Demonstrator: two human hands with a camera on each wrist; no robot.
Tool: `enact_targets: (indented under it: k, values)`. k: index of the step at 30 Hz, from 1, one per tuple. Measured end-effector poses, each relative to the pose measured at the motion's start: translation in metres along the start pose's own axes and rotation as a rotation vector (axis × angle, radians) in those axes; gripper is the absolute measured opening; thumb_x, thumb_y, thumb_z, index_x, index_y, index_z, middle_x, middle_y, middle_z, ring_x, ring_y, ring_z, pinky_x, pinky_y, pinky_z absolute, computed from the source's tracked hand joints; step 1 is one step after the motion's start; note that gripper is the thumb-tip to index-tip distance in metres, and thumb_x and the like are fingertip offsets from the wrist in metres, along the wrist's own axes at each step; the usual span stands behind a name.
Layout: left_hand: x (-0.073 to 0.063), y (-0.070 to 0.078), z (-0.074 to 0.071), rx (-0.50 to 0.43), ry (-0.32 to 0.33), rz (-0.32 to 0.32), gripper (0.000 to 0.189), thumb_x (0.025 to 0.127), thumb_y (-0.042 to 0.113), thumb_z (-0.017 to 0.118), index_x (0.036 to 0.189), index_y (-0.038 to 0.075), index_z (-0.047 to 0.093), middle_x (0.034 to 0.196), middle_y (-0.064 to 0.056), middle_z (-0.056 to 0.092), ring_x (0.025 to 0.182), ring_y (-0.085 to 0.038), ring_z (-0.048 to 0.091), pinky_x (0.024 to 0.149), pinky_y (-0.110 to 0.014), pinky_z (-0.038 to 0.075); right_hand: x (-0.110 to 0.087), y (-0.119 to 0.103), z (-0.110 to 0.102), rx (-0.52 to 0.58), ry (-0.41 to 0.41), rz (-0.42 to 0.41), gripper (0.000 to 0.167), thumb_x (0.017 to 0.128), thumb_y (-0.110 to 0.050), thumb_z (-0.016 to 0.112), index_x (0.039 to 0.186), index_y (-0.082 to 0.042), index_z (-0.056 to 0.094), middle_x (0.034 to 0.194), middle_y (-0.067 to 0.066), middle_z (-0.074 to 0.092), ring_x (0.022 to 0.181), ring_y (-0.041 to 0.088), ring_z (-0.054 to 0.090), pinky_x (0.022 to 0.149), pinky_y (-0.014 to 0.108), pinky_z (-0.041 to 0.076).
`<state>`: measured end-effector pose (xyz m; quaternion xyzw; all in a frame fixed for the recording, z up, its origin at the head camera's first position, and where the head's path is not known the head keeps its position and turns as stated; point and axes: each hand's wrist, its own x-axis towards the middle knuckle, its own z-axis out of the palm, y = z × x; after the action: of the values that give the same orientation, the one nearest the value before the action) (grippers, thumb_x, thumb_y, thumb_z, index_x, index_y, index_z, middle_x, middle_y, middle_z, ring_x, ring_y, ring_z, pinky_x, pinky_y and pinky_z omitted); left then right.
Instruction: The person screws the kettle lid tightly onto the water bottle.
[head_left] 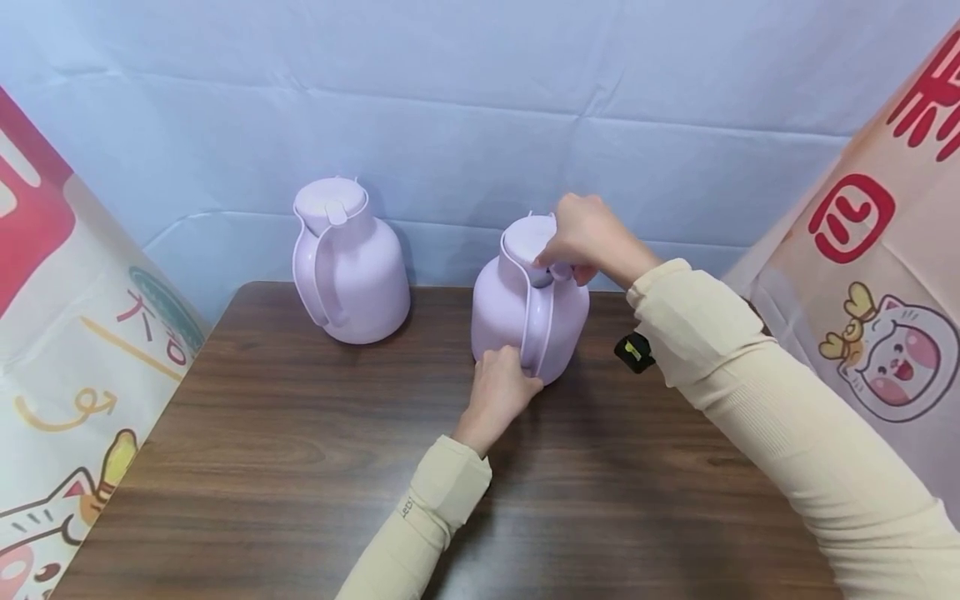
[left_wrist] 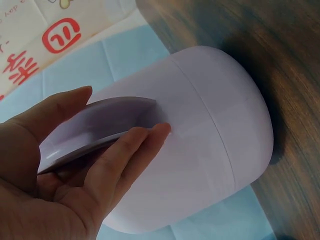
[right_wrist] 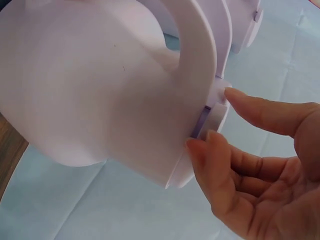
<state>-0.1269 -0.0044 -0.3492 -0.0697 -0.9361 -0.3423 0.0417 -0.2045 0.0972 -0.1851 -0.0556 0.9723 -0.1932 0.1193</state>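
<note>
A lilac thermos jug [head_left: 491,312] stands upright near the table's back edge, its handle toward me. My left hand [head_left: 498,392] grips the lower part of its handle. The left wrist view shows thumb and fingers on opposite sides of the handle [left_wrist: 100,120], with the jug body [left_wrist: 200,150] beyond. At the top, my right hand [head_left: 592,237] holds the round lid [head_left: 527,237] by its rim. In the right wrist view, thumb and fingertips lie at the edges of the lid [right_wrist: 216,120], beside a narrow dark gap. The lid sits on the jug's mouth.
A second lilac thermos jug [head_left: 367,275], its lid on, stands to the left at the back edge of the brown wooden table [head_left: 315,450]. Light blue cloth [head_left: 450,100] hangs behind. Printed banners flank both sides. A small black object [head_left: 635,352] shows beside the right cuff.
</note>
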Motion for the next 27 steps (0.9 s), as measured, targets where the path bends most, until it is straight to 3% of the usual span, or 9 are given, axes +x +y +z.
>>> enact_targets:
  k: [3, 9, 14, 18, 23, 27]
  values:
    - [-0.001, 0.0, 0.001, -0.006, -0.007, -0.006, 0.021, 0.069, 0.013, 0.074, 0.061, 0.005, 0.057, 0.055, -0.003, 0.054, 0.057, -0.022, 0.054, 0.057, -0.032, 0.045, -0.003, 0.004, -0.001, 0.011, -0.016, -0.018, 0.022, 0.074, -0.013, 0.07, 0.075, 0.005, 0.057, 0.059, 0.013, 0.057, 0.044, 0.019, 0.057, 0.047, 0.029, 0.05]
    - [-0.002, 0.002, 0.001, -0.001, -0.013, -0.029, 0.023, 0.071, 0.022, 0.075, 0.07, 0.004, 0.06, 0.06, -0.004, 0.056, 0.065, -0.025, 0.059, 0.063, -0.035, 0.046, -0.011, 0.014, -0.004, -0.004, -0.039, -0.088, 0.021, 0.078, -0.016, 0.069, 0.08, 0.002, 0.061, 0.071, 0.013, 0.06, 0.056, 0.018, 0.059, 0.054, 0.029, 0.05]
    - [-0.002, 0.002, 0.0, 0.005, -0.014, -0.029, 0.023, 0.073, 0.023, 0.074, 0.072, 0.004, 0.061, 0.063, -0.004, 0.058, 0.068, -0.025, 0.06, 0.066, -0.036, 0.046, -0.019, 0.029, -0.005, 0.039, -0.015, -0.181, 0.018, 0.078, -0.015, 0.069, 0.081, 0.001, 0.063, 0.074, 0.012, 0.063, 0.057, 0.017, 0.058, 0.056, 0.029, 0.047]
    - [-0.004, 0.003, 0.001, 0.015, 0.005, -0.029, 0.023, 0.073, 0.023, 0.074, 0.073, 0.002, 0.062, 0.066, -0.007, 0.061, 0.071, -0.027, 0.061, 0.068, -0.037, 0.047, -0.024, 0.043, -0.003, 0.059, 0.012, -0.253, 0.017, 0.078, -0.008, 0.064, 0.09, 0.005, 0.062, 0.082, 0.015, 0.066, 0.065, 0.022, 0.061, 0.063, 0.033, 0.048]
    - [-0.004, 0.004, 0.0, 0.021, 0.043, -0.012, 0.026, 0.072, 0.025, 0.075, 0.072, 0.001, 0.065, 0.064, -0.008, 0.062, 0.07, -0.027, 0.062, 0.068, -0.038, 0.046, -0.026, 0.061, 0.005, -0.002, 0.045, -0.254, 0.03, 0.076, -0.008, 0.063, 0.101, 0.008, 0.06, 0.09, 0.02, 0.065, 0.087, 0.034, 0.06, 0.078, 0.045, 0.043]
    - [-0.004, 0.005, 0.001, 0.022, 0.055, -0.009, 0.027, 0.072, 0.025, 0.076, 0.074, 0.0, 0.066, 0.066, -0.009, 0.063, 0.07, -0.028, 0.062, 0.066, -0.037, 0.047, -0.025, 0.074, 0.016, -0.003, 0.015, -0.222, 0.036, 0.077, -0.014, 0.066, 0.105, 0.008, 0.058, 0.093, 0.022, 0.064, 0.09, 0.036, 0.059, 0.079, 0.048, 0.042]
